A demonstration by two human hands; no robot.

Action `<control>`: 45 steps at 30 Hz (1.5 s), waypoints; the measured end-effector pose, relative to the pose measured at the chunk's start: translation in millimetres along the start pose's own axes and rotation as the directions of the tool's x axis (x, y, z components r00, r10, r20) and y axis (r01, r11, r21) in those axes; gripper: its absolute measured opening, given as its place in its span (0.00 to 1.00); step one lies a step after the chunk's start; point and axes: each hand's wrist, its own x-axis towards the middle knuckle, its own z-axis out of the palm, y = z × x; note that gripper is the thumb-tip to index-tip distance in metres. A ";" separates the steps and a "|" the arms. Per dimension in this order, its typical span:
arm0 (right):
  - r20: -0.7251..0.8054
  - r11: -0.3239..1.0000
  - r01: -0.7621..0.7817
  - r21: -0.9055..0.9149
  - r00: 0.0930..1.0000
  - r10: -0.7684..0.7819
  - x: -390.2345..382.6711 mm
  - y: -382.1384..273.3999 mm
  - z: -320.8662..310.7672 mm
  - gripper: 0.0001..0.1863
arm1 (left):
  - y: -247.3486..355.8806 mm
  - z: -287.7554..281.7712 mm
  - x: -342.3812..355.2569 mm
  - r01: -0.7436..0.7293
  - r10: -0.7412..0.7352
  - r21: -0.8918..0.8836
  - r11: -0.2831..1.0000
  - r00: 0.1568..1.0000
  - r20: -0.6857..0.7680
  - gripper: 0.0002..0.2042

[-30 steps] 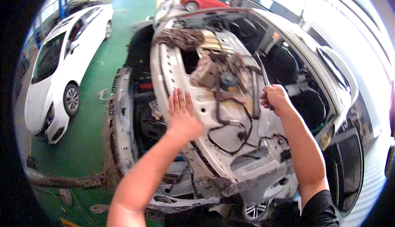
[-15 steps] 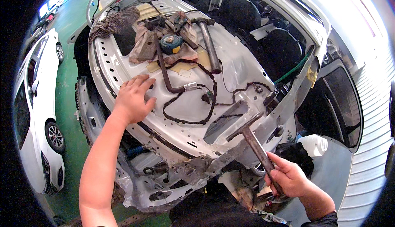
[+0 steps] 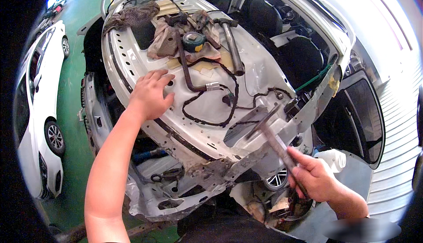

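Raised right hand [image 3: 313, 179] grips hammer [image 3: 274, 139] (left hand [image 3: 149, 94] flat)

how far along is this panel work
Done: the white body panel is stripped bare, its black wiring harness lying loose on top. In hand: the right hand grips a hammer with its head at the panel's near edge, while the left hand lies flat on the panel. Left: the crumpled, rusty lower edge is not yet straight.

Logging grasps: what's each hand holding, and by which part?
Right hand grips the hammer by its lower handle. Left hand holds nothing; it lies flat on the white car panel.
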 end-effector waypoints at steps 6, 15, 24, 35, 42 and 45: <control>0.197 0.904 0.019 -0.426 0.978 0.073 -5.7 -16.5 15.3 0.34 | 3.5 -2.2 0.8 0.007 -0.007 -0.006 1.000 1.000 -0.005 0.26; -0.022 0.984 -0.081 -0.159 0.997 0.078 0.5 -23.4 14.0 0.33 | 4.0 -4.7 2.4 -0.004 0.004 -0.046 0.999 1.000 -0.001 0.26; 0.058 0.994 -0.034 -0.100 0.998 0.040 3.0 -28.1 5.8 0.31 | 0.9 -5.8 0.7 -0.003 0.003 -0.043 0.999 1.000 0.013 0.26; 0.192 0.983 -0.097 -0.155 0.973 0.127 -0.3 -39.1 5.3 0.31 | 0.5 -2.8 2.1 -0.035 0.035 -0.038 0.999 0.999 -0.003 0.26; -0.176 0.998 0.050 0.032 0.983 -0.043 4.1 -26.8 9.8 0.31 | 1.2 -2.6 1.0 -0.041 0.040 -0.046 0.998 0.999 -0.009 0.26; 0.178 0.892 -0.008 -0.452 0.979 0.099 -4.2 -22.4 23.6 0.33 | 1.4 -0.1 2.7 -0.036 0.036 -0.051 0.998 0.999 -0.001 0.26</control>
